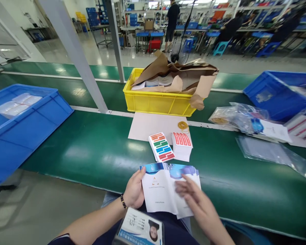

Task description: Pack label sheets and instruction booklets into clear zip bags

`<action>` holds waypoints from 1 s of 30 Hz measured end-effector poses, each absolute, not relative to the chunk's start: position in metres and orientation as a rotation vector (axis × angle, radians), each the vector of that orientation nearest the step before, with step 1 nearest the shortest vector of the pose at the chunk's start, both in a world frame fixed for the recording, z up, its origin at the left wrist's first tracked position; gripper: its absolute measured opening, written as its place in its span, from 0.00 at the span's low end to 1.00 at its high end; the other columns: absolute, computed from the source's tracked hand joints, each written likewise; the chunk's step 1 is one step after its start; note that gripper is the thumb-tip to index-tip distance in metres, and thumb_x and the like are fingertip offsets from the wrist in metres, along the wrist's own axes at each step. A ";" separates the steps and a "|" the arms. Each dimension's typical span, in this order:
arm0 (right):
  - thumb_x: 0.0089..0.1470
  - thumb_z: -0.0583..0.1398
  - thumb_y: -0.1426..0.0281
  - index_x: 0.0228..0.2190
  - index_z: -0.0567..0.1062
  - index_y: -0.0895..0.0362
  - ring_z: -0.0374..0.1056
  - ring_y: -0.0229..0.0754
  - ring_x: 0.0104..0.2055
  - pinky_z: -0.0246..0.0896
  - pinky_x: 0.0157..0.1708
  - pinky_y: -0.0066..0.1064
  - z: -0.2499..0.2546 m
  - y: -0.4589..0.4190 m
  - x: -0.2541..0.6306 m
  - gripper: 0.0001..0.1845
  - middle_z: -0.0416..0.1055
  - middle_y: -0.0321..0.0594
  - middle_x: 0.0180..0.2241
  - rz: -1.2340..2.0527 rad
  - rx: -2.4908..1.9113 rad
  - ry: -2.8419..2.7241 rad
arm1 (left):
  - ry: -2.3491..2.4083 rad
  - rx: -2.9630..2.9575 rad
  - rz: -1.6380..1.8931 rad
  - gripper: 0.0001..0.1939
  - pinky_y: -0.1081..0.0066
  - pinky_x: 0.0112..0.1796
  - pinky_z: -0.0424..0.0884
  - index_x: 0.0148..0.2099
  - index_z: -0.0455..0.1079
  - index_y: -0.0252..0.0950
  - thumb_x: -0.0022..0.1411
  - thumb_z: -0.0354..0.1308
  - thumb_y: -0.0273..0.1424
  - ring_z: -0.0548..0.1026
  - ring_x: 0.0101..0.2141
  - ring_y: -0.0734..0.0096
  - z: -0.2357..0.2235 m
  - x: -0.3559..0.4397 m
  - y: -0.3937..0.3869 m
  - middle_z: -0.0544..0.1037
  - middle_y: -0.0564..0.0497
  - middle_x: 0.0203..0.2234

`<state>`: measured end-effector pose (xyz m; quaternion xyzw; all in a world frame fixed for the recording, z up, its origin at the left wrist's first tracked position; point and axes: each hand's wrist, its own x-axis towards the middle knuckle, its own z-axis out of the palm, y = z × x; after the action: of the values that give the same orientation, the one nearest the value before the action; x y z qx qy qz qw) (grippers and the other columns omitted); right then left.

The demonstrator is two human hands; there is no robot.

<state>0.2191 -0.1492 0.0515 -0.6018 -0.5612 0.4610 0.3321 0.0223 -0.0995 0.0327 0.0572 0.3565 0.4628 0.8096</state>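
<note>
My left hand [134, 190] grips the left edge of a stack of white booklets [159, 190] with blue tops, held at the near edge of the green belt [91, 149]. My right hand [193, 197] lies over the right part of the stack with its fingers spread, slightly blurred. Just beyond the booklets sit two stacks of cards on the belt: one with coloured stripes [161, 147] and one with red stripes [182, 144]. Some rubber bands [183, 126] lie on a grey sheet [153, 126] behind them.
A yellow crate [155, 100] with brown paper and white packs stands at the belt's far side. Blue bins stand at left [22, 136] and right [275, 92]. Plastic bags [239, 117] and printed sheets lie at right. A badge [140, 229] hangs below me. People work in the background.
</note>
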 end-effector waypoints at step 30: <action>0.37 0.64 0.59 0.24 0.76 0.69 0.64 0.35 0.14 0.54 0.11 0.20 0.027 -0.203 0.175 0.22 0.71 0.46 0.18 1.765 -0.588 -0.962 | 0.235 0.248 0.360 0.34 0.46 0.43 0.58 0.50 0.61 0.24 0.56 0.38 0.50 0.69 0.41 0.44 0.077 0.024 -0.152 0.71 0.34 0.41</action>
<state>0.1749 -0.2026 0.0269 -0.2430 -0.3977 0.7297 0.5003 0.0244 -0.1518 0.0767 0.1226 0.1165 0.1782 0.9694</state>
